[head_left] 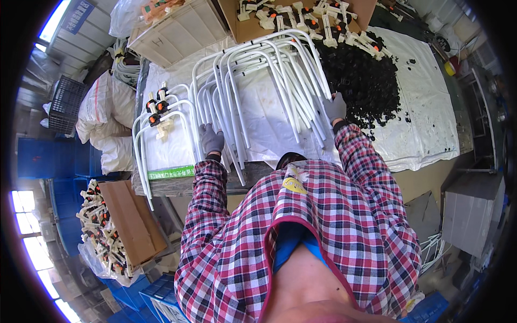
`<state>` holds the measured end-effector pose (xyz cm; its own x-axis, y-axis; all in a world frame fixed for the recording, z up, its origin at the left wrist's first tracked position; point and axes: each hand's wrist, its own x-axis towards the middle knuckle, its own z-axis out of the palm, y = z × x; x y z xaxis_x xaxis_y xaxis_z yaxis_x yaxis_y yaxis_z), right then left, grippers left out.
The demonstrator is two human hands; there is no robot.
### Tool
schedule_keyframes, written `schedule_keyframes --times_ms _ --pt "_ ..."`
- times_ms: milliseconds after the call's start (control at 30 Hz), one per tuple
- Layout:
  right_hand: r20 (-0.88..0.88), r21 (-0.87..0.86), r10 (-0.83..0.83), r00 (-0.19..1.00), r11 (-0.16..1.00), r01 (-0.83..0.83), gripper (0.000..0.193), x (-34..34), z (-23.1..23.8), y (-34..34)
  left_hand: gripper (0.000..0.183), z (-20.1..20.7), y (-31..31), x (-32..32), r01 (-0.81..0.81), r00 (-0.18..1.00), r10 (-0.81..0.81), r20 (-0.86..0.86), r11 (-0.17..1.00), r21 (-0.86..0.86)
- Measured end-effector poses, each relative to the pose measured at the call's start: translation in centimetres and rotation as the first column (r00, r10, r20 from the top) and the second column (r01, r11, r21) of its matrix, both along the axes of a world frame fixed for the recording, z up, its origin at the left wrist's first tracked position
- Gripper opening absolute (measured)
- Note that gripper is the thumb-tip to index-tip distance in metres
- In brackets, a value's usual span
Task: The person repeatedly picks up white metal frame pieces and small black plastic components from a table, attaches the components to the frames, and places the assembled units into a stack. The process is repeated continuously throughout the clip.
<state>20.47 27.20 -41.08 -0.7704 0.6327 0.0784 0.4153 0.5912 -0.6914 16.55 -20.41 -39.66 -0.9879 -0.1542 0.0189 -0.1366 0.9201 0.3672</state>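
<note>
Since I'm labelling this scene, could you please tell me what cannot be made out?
Head view:
Right hand: palm hidden by its back.
White tubes: lower ones hidden by those on top.
Black pieces: too small to tell apart.
Upper cardboard box: far side cut off by upper edge.

Overlapping white U-shaped tubes (286, 102)
They are lying across the tabletop (171, 188), bends pointing toward its far side.

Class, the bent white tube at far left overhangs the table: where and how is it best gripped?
Probably by its overhanging end, coming from the person's side with the left hand, wrapped crosswise: that end is slim, straight and juts past the table's near edge.
</note>
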Motion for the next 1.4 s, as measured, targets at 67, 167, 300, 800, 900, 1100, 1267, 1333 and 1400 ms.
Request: schedule_keyframes --times_ms 67,167,300,800,900,1100,1267,1333,1400 --pt "-0.112 -0.057 -0.011 0.994 0.998 0.005 0.034 0.8 1.2 -0.7 0.052 1.0 1.0 -0.8 0.040 0.995 -0.033 -0.092 0.997 0.066" --pt "-0.139 -0.145 0.021 0.990 0.989 -0.041 0.048 3.0 5.8 -2.0 0.057 4.3 2.5 -3.3 0.163 0.945 -0.111 -0.308 0.975 0.149" --pt "-0.337 -0.571 -0.075 0.939 0.809 -0.140 0.065 7.3 9.2 -2.4 0.064 16.7 8.0 -7.7 0.337 0.575 -0.261 -0.775 0.939 -0.067" --pt "-0.210 -0.423 -0.094 0.973 0.906 -0.004 0.070 11.5 9.8 12.7 0.026 25.4 20.9 -14.0 0.845 0.529 -0.795 -0.297 0.462 0.269" --pt "-0.190 -0.425 -0.138 0.972 0.904 0.045 0.060 10.2 8.6 11.7 0.020 22.8 20.1 -14.3 0.735 0.657 -0.729 -0.193 0.563 0.377" --pt "-0.091 -0.347 -0.363 0.927 0.884 0.312 0.029 1.8 -1.7 15.3 0.031 19.6 14.1 -17.3 0.619 0.784 -0.591 -0.190 0.723 0.307" --pt "0.150 -0.046 -0.433 0.889 0.895 0.443 0.047 -1.5 1.3 14.6 0.031 20.3 7.7 -11.9 0.388 0.921 -0.351 -0.169 0.861 0.328" --pt "0.107 -0.111 -0.435 0.894 0.888 0.446 0.038 -1.1 0.0 16.9 0.030 20.4 6.9 -10.4 0.323 0.945 -0.282 -0.162 0.879 0.352" --pt "0.060 -0.219 -0.413 0.909 0.882 0.416 0.030 -0.7 -0.6 17.3 0.031 20.2 5.7 -9.4 0.266 0.962 -0.216 -0.168 0.880 0.394"
